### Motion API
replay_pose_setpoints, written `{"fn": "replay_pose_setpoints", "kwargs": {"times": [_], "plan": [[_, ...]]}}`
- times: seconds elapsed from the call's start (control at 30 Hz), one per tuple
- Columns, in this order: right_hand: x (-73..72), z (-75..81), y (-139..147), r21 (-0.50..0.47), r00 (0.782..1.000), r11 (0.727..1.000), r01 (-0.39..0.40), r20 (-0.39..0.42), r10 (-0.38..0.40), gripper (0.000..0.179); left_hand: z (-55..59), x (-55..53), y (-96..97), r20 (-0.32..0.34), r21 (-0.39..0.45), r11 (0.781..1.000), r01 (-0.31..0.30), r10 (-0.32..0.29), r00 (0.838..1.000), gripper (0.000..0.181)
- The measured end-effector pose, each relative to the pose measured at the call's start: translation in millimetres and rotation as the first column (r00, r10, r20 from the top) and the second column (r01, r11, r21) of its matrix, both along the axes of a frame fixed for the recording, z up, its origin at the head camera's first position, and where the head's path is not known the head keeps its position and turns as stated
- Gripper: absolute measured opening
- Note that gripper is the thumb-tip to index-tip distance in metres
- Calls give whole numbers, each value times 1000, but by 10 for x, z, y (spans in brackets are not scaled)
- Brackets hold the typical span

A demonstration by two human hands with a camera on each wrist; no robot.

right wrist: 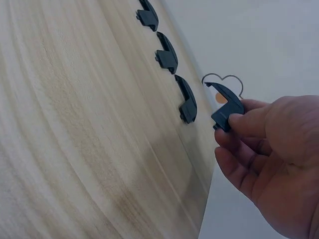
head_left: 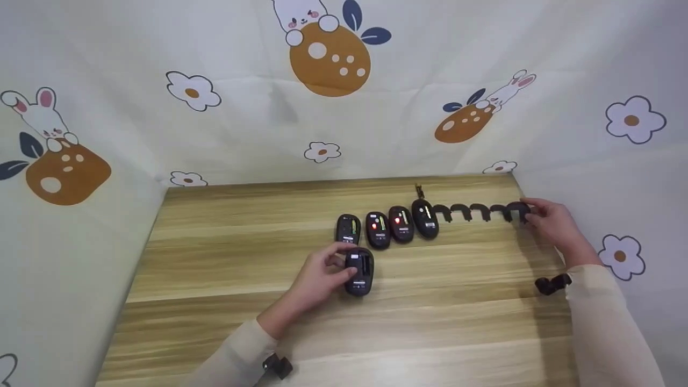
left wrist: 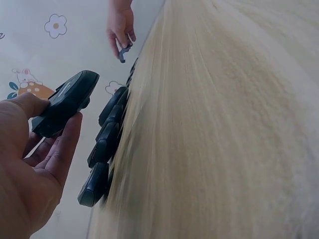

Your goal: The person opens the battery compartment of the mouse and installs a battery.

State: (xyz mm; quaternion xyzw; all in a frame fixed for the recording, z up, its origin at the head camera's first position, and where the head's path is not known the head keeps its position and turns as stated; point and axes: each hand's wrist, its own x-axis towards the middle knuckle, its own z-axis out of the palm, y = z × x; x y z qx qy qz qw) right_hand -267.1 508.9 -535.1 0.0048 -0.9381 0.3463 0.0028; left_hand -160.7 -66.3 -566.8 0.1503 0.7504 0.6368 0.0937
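Note:
My left hand point(head_left: 318, 275) grips a black computer mouse point(head_left: 364, 280) between thumb and fingers, its underside facing up in the head view. The battery slot in that underside is uncovered and dark. In the left wrist view the held mouse point(left wrist: 67, 102) is raised above the wooden table. At the far right, my right hand point(head_left: 556, 228) pinches a curved black battery cover point(right wrist: 230, 105) between thumb and fingers. This cover is lifted off the table at the end of a row of similar covers point(right wrist: 187, 104).
Several black mice point(head_left: 426, 220) lie underside up in a row, with batteries showing; two glow red. A small metallic piece point(head_left: 419, 191) stands at the rightmost mouse's top. The wooden table point(head_left: 226, 269) meets patterned cloth walls point(head_left: 242, 123) at the back and sides.

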Motion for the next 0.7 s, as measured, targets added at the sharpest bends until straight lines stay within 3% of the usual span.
{"fn": "replay_pose_setpoints", "kwargs": {"times": [0.13, 0.37, 0.57, 0.7], "plan": [[-24, -24, 14, 19, 999, 999, 44, 5, -44, 48, 9, 8, 1, 2, -5, 1000, -3, 3, 1000, 48], [-65, -61, 53, 59, 992, 994, 88, 83, -93, 49, 11, 8, 3, 27, 2, 1000, -1, 1, 1000, 48], [-113, -112, 68, 92, 993, 991, 97, 56, -102, 48, 0, 6, 6, 28, 9, 1000, 0, 0, 1000, 47], [-141, -140, 58, 105, 990, 989, 103, 83, -112, 49, 5, 11, 7, 24, 4, 1000, -2, 2, 1000, 48]]}}
